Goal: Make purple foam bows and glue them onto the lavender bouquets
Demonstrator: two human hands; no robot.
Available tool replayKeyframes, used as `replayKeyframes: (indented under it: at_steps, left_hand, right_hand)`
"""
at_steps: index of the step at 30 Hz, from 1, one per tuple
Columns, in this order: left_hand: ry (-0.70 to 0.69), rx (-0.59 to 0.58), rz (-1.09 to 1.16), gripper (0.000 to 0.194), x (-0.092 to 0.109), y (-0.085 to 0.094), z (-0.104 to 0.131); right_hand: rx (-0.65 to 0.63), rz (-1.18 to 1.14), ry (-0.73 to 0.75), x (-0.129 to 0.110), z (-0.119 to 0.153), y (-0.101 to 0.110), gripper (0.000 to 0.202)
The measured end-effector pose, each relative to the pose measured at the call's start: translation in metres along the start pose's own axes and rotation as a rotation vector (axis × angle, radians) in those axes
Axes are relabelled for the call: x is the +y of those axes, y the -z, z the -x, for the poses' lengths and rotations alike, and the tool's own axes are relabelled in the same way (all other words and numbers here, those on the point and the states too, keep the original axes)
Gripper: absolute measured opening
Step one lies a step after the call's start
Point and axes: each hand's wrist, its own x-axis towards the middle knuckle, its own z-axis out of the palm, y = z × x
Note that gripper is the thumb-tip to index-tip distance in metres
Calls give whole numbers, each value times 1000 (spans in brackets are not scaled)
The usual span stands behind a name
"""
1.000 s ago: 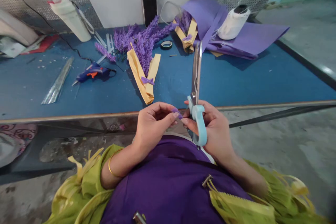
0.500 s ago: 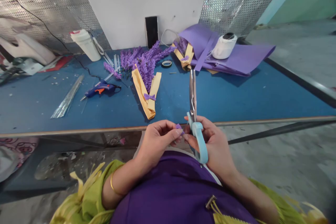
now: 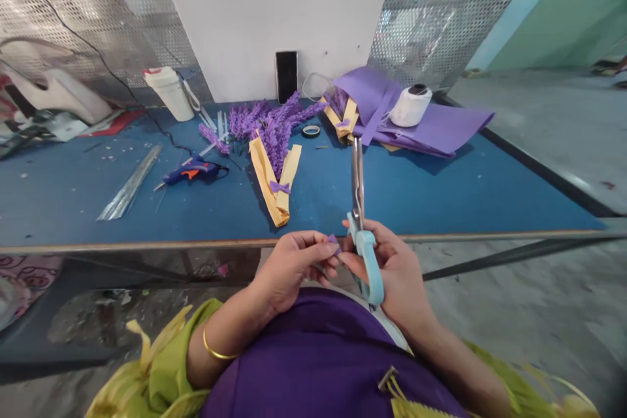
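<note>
Between thumb and fingers, my left hand (image 3: 294,266) pinches a small purple piece (image 3: 334,243), perhaps paper or felt. My right hand (image 3: 394,268) is closed around scissors (image 3: 358,186) with light blue handles, their blades pointing away from me toward the table. The right fingertips meet the left ones at the purple piece. Just past my hands, a yellow-wrapped bunch of purple lavender-like flowers (image 3: 277,150) lies on the blue table (image 3: 416,199), with a small purple bow (image 3: 280,187) on its wrapper. A second, smaller wrapped bunch (image 3: 341,119) lies farther back.
At left lie a blue glue gun (image 3: 192,170), clear sticks (image 3: 131,184) and a white tumbler (image 3: 169,93). A phone (image 3: 287,76) leans on the white board. Black-rimmed tape (image 3: 311,131), purple sheets (image 3: 448,124) and a white thread spool (image 3: 412,106) lie toward the back.
The view has shifted slightly, so the table items sit a little lower. Both hands stay together at the purple piece, and the scissors remain in my right hand.
</note>
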Motion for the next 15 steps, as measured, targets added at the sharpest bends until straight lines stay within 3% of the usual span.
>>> replayKeyframes:
  at_steps: [15]
  left_hand:
    - [-239, 58, -108, 22, -3, 0, 7]
  right_hand:
    - [31, -46, -43, -2, 2, -8, 42]
